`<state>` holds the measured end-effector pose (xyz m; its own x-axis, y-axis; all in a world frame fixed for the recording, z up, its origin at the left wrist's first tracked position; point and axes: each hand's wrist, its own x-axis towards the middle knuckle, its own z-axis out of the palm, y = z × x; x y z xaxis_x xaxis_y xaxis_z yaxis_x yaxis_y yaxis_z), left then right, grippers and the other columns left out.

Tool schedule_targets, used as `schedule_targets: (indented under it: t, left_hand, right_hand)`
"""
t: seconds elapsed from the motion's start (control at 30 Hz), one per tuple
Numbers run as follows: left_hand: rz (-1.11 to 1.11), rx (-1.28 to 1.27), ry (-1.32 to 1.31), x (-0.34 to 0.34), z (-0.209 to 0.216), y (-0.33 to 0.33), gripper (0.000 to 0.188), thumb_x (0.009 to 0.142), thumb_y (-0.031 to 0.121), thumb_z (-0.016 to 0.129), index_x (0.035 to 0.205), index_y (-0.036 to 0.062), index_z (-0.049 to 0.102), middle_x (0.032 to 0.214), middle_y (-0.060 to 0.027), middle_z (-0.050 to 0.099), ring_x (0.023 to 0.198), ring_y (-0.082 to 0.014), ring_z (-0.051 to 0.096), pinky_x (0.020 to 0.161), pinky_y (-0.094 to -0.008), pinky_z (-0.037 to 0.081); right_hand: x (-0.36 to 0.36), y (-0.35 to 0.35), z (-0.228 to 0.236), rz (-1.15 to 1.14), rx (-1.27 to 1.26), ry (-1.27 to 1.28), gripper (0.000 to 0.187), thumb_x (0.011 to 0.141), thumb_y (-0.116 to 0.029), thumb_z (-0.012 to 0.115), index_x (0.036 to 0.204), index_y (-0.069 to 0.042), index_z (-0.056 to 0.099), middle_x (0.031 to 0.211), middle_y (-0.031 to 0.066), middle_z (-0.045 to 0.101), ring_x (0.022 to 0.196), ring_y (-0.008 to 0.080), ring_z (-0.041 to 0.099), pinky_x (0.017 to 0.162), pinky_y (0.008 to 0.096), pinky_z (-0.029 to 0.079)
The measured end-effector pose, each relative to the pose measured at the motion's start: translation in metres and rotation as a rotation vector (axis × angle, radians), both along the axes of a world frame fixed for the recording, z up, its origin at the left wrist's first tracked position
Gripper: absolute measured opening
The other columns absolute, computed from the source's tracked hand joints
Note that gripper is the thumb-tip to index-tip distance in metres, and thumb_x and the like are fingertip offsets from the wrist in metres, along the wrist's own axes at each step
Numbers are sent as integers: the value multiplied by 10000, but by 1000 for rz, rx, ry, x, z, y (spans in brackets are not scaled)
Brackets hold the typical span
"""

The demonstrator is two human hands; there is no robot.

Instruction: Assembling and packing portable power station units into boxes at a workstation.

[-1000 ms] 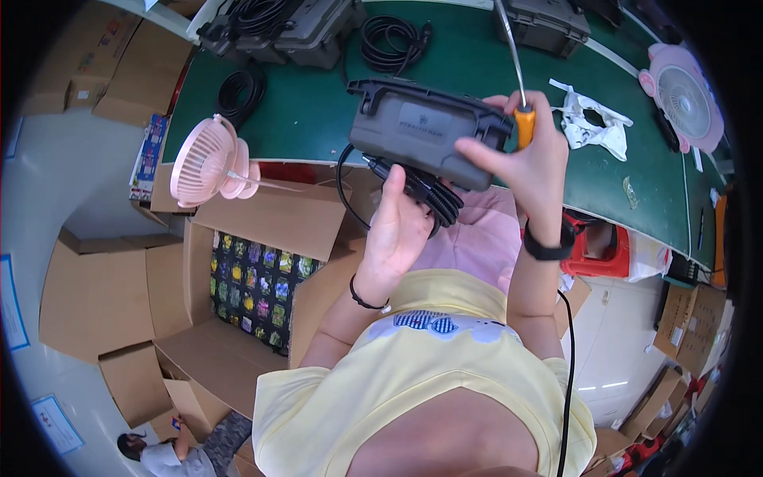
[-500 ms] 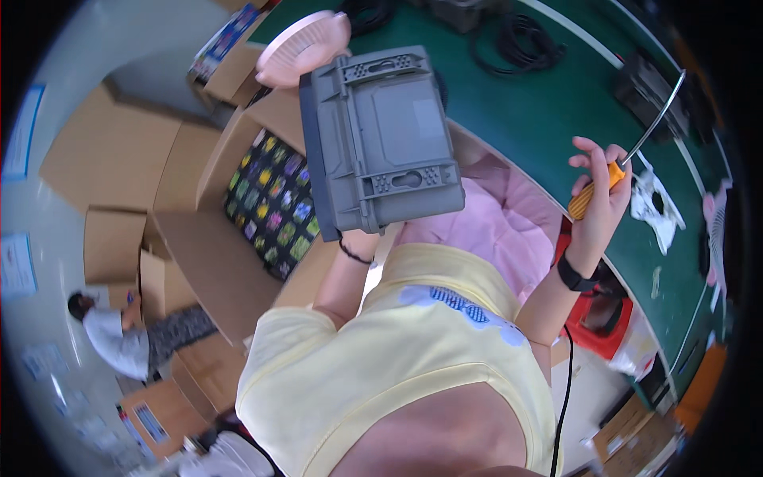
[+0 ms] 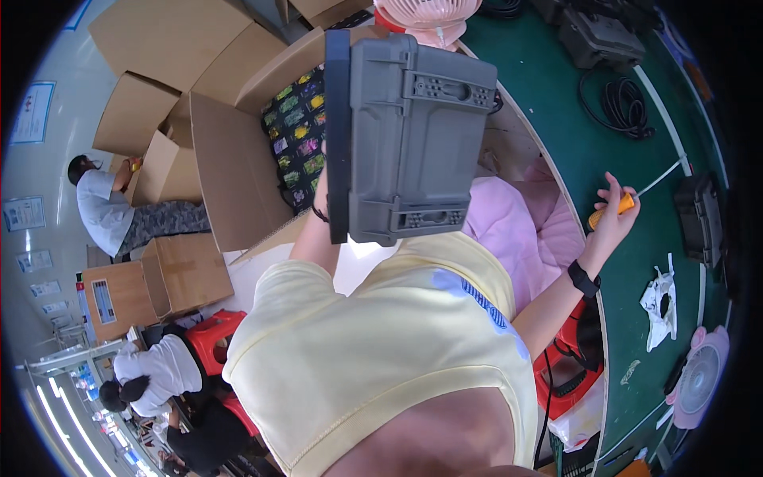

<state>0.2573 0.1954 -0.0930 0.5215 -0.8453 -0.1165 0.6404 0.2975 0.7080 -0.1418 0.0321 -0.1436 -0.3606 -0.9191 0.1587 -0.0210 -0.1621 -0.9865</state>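
Observation:
A grey plastic hard case (image 3: 435, 147) with ribbed edges and a dark flat side hangs in the air in front of my chest. My left hand (image 3: 321, 187) is mostly hidden behind it; the wrist with a dark bracelet rises to the case, which it holds up. Over the green table at the right, my right hand (image 3: 610, 226) is closed around the handle of a screwdriver (image 3: 622, 208). That handle is orange, and its long metal shaft points away to the upper right, apart from the case.
Left of the case stands an open cardboard box (image 3: 230, 171) with flower-patterned dark cloth. On the green table (image 3: 548, 111) lie a coiled black cable (image 3: 624, 107), dark cases (image 3: 600, 40), a white cut-out piece (image 3: 660, 310) and a pink fan (image 3: 699, 378). Co-workers (image 3: 119, 207) are at the left.
My view has shifted, so the case sits further right in the picture and more upright. The screwdriver's shaft now slants lower. Both hands keep their hold.

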Motion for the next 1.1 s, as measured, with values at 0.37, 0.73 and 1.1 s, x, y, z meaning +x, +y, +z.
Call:
schedule_targets:
  t: [0.37, 0.73, 1.1]
  left_hand:
    - [-12, 162, -525, 122, 61, 9, 696, 799, 295, 801, 1347, -18, 507, 1166, -106, 664, 990, -224, 683, 872, -352, 572]
    - [-278, 1070, -1867, 247, -57, -71, 1176, 448, 641, 917, 1278, -100, 539, 1213, -263, 656, 1146, -360, 647, 1007, -381, 494]
    - [-276, 613, 136, 271, -167, -5, 619, 873, 407, 758, 1351, 54, 585, 1242, -76, 670, 1098, -182, 650, 992, -343, 516]
  right_hand:
    - [-5, 2, -3, 9, -32, -61, 205, 991, -86, 637, 1079, -64, 453, 1094, 179, 713, 714, 79, 629, 578, 165, 495]
    - [-16, 2, -7, 21, 11, 20, 160, 1006, -82, 604, 1081, -67, 463, 1128, 181, 706, 702, 78, 617, 573, 159, 480]
    - [-12, 0, -1, -40, 136, 140, 146, 994, -115, 632, 1067, -67, 514, 1060, 90, 715, 711, 58, 591, 572, 160, 455]
